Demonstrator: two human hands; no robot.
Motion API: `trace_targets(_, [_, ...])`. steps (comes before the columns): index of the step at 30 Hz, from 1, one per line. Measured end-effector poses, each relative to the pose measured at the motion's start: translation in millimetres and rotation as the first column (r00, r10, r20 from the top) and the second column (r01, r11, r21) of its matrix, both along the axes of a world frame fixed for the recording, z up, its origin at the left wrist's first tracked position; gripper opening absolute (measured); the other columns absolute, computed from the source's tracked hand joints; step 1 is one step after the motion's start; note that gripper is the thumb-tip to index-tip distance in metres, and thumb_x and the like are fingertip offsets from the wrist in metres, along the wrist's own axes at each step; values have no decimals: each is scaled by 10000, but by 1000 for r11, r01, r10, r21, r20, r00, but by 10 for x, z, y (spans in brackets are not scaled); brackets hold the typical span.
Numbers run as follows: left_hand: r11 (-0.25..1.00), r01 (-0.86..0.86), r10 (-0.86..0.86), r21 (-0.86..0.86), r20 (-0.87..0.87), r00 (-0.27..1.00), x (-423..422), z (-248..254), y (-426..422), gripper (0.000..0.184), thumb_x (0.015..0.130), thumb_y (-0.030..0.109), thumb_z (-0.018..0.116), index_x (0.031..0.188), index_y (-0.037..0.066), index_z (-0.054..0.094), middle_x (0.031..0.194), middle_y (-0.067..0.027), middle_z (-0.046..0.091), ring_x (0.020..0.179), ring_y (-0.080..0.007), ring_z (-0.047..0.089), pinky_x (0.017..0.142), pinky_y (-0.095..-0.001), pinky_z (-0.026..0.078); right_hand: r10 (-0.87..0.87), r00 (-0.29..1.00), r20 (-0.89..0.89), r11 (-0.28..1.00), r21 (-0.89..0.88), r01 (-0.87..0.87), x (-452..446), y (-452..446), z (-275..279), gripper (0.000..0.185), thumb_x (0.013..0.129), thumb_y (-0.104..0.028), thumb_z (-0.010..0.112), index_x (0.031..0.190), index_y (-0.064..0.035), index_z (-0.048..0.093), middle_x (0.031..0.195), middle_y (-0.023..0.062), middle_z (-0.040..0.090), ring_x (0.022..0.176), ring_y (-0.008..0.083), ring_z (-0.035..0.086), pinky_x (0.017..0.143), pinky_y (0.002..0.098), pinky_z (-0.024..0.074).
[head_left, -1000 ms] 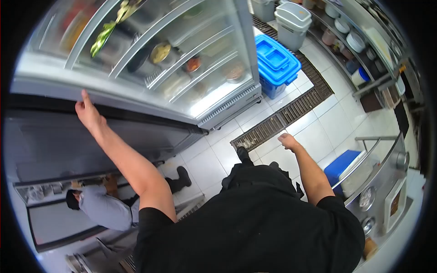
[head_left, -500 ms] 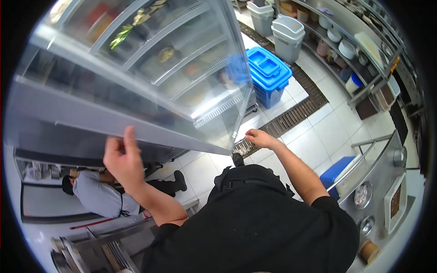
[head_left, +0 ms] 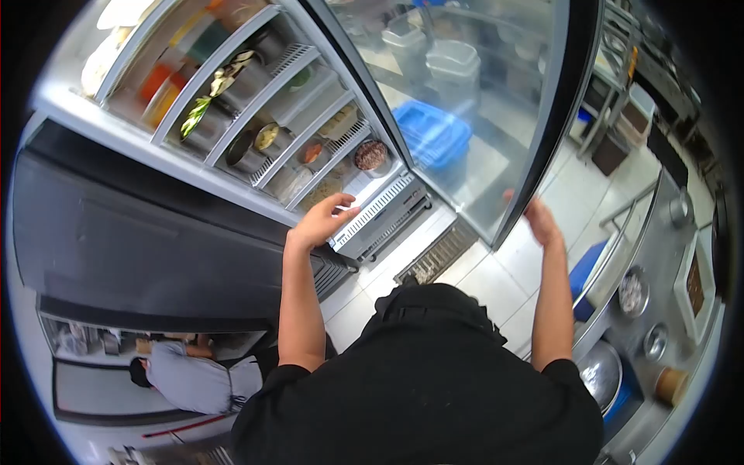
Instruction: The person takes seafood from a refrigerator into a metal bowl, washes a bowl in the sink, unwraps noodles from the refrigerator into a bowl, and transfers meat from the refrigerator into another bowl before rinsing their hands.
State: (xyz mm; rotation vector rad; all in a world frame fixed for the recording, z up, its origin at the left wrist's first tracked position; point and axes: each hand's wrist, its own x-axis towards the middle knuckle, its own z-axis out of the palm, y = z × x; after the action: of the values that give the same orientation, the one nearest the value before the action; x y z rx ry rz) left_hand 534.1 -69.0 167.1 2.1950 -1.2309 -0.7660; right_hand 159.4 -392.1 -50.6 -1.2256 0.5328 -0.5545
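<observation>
A tall refrigerator stands in front of me with its glass door (head_left: 496, 93) swung wide to the right. My left hand (head_left: 319, 221) is raised before the lowest shelf, fingers bent and apart, holding nothing. Nearest to it are the fridge's bottom ledge (head_left: 376, 209) and a metal container of dark reddish food (head_left: 372, 157). My right hand (head_left: 545, 225) is beside the door's dark edge. Its fingers are blurred and partly hidden there, so I cannot tell whether they grip it. Other containers (head_left: 267, 138) and green-and-white vegetables (head_left: 198, 116) sit on the shelves.
Through the glass show a blue lidded bin (head_left: 434, 132) and grey bins. A floor drain grate (head_left: 440, 252) lies ahead. On the right stands a steel counter (head_left: 666, 232) with bowls and a tray. Another person (head_left: 190, 376) in a grey shirt bends at the lower left.
The glass door has swung from left to right, uncovering the shelves. My left hand has come off the door area and moved right; my right hand has moved right to the door's edge.
</observation>
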Motion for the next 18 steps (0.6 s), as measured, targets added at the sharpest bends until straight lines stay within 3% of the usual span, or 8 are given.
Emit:
trace_targets(1, [998, -49, 53, 47, -107, 993, 327, -304, -38, 470, 971, 359, 630, 1293, 20, 577, 1207, -128, 637, 1115, -224, 577, 956, -332, 454, -115, 991, 63, 992, -41, 117, -13, -69, 131, 628, 1057, -532, 269, 1246, -50, 624, 1211, 52, 654, 1173, 190, 568, 1093, 358, 355])
trace_targets(6, [862, -502, 496, 63, 92, 863, 2081, -1575, -98, 603, 941, 369, 651, 1366, -27, 491, 1218, -212, 637, 1119, -275, 607, 951, -346, 463, -376, 927, 12, 924, -72, 376, 84, -837, 29, 701, 1036, -603, 245, 1212, -62, 655, 1137, 61, 691, 1119, 163, 598, 1067, 327, 375])
trace_targets(9, [822, -563, 569, -87, 138, 810, 3041, -2010, -72, 674, 949, 319, 638, 1466, 4, 342, 1372, -253, 525, 1259, -307, 521, 1024, -389, 423, -520, 853, 44, 845, -114, 522, 175, -1010, -212, 676, 1058, -550, 228, 1254, -44, 631, 1184, 73, 686, 1153, 169, 588, 1083, 320, 358])
trace_targets(11, [847, -490, 532, -208, 342, 774, 3799, -2373, -34, 683, 916, 258, 653, 1455, -37, 355, 1411, -312, 470, 1298, -414, 488, 1080, -417, 397, -614, 779, 125, 753, -203, 626, 252, -1047, -496, 591, 1088, -415, 206, 1357, -5, 537, 1309, 102, 621, 1262, 204, 525, 1147, 334, 307])
trace_targets(13, [830, -483, 551, -279, 544, 633, 3754, -2352, -268, 709, 905, 287, 652, 1444, -71, 363, 1420, -329, 451, 1281, -433, 495, 1075, -414, 404, -741, 643, 193, 621, -169, 766, 350, -1053, -889, 584, 1087, -424, 250, 1462, -9, 416, 1461, 79, 488, 1360, 186, 418, 1175, 330, 244])
trace_targets(15, [760, -608, 648, -231, 350, 677, 3695, -2250, -532, 737, 902, 351, 645, 1435, -85, 381, 1436, -336, 428, 1322, -424, 454, 1109, -416, 363, -877, 461, 133, 472, 64, 879, 632, -740, -850, 500, 1091, -313, 290, 1497, -26, 343, 1523, 57, 391, 1393, 182, 359, 1193, 339, 221])
trace_targets(17, [751, -558, 655, -354, 514, 555, 4103, -2486, -606, 762, 916, 459, 616, 1420, -78, 420, 1453, -313, 428, 1403, -380, 361, 1165, -415, 259, -883, 452, 127, 461, 50, 886, 617, -658, -1387, 541, 1086, -368, 297, 1526, -54, 293, 1548, 41, 358, 1428, 188, 309, 1209, 360, 172])
trace_targets(18, [784, -493, 621, -378, 501, 603, 4381, -2547, -608, 777, 919, 496, 602, 1427, -64, 421, 1458, -293, 435, 1388, -390, 376, 1161, -412, 266, -893, 437, 105, 442, 27, 897, 673, -571, -1483, 532, 1075, -400, 322, 1505, -86, 342, 1528, 42, 386, 1395, 192, 353, 1184, 399, 215])
